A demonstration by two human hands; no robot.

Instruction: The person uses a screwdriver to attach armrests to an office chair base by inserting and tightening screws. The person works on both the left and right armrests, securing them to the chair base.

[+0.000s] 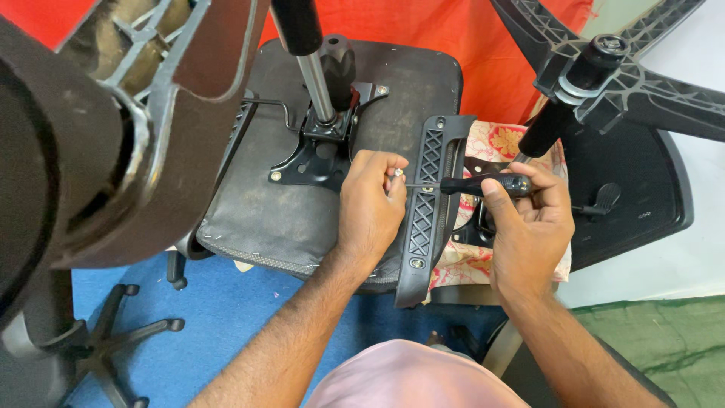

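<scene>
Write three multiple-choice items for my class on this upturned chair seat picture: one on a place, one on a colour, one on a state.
1. Where is the screwdriver tip?
A. at the armrest bracket
B. on the blue floor
C. in the chair base hub

2. What colour is the cloth behind the seat?
A. green
B. orange-red
C. white

3. What is the left hand doing?
A. lying flat
B. pinching a small screw
C. gripping the metal post

Answers: 1 A, shaft meets the bracket; 2 B, bright orange-red backdrop; 3 B, fingertips close on the screw while the right hand holds the handle.

Chair repair workshop, upturned office chair seats, loose star bases, screwdriver in use
</scene>
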